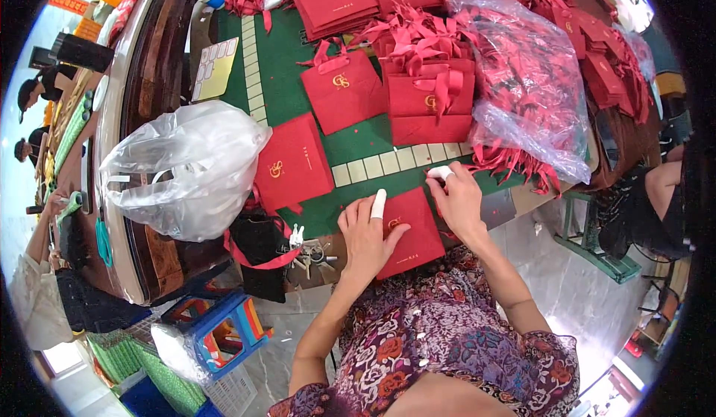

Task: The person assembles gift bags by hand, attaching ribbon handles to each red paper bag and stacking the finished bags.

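A red paper gift bag (412, 232) with gold print lies at the table's near edge, partly over my lap. My left hand (369, 239) rests on its left side, fingers apart, with a white cover on one finger. At the bag's upper right corner is my right hand (456, 197), its thumb and white-covered index finger curled together. What those fingers pinch, if anything, is too small to make out. Another red bag (292, 163) lies flat to the left, and a third red bag (343, 92) with a ribbon lies farther back.
A clear plastic sack of red ribbons (529, 81) stands at the right. Beside it are stacked bags with ribbon handles (430, 104). A white plastic bag (190, 167) bulges at the left, near a bunch of keys (309, 259). Rows of tiles (373, 166) line the green tabletop.
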A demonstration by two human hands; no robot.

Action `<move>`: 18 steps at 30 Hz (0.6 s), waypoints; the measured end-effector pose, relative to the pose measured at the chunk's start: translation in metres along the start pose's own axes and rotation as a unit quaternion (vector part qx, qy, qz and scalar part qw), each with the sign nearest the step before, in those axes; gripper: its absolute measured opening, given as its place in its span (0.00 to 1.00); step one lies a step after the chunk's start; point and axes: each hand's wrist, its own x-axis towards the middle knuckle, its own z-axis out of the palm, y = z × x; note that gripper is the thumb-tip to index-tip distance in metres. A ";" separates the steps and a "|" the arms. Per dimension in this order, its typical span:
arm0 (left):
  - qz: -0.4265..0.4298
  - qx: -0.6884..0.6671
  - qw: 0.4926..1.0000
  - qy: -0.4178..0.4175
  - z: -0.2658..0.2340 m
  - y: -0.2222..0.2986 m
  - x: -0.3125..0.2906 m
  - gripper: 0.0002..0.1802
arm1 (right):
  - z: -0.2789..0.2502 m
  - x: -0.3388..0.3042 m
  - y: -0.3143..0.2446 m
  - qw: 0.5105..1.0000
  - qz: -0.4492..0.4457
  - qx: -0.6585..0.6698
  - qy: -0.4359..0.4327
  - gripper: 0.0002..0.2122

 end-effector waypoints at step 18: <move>-0.035 -0.052 0.996 -0.063 -0.016 0.008 0.018 0.25 | -0.019 -0.019 -0.031 0.984 0.031 0.140 -0.108 0.08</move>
